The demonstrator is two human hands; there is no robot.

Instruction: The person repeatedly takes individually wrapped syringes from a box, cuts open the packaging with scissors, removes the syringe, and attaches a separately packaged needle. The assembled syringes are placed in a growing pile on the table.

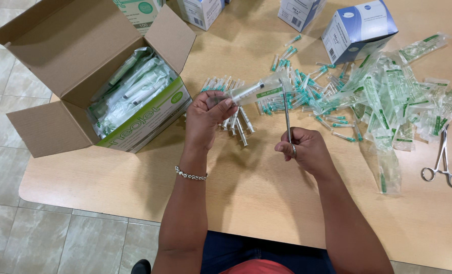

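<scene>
A wrapped syringe (256, 91) is pinched above the table (256, 198) in the left hand (208, 114) while the right hand (307, 149), closed on slim scissors (286, 109), meets the wrapper, best cut clear of the barrel.

Bright, even overhead light, soft shadows under the arms, sharp focus throughout.
</scene>
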